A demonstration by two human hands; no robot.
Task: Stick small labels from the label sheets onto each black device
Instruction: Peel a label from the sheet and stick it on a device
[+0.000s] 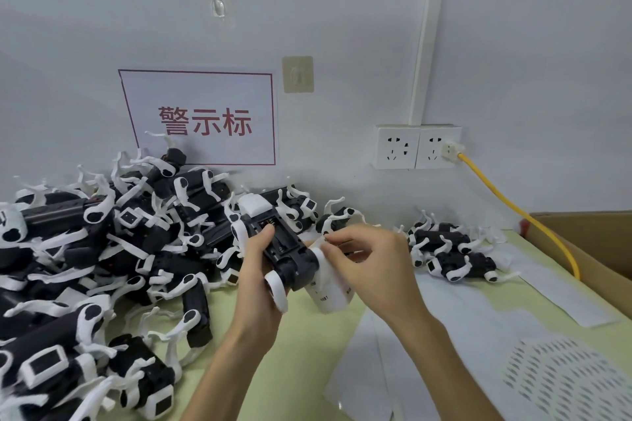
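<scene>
My left hand (258, 270) grips a black device with white legs (284, 249), underside up, above the green table. My right hand (369, 260) pinches the top edge of a curled white label sheet (333, 287) that hangs right beside the device. A big heap of black-and-white devices (102, 249) fills the left of the table. A smaller group of devices (451, 253) lies to the right by the wall.
Loose white sheets (444, 335) cover the green table (307, 352) at the right, one with a patch of small marks (564, 383). A cardboard box (595, 249) stands far right. A yellow cable (519, 212) runs from the wall sockets (417, 147).
</scene>
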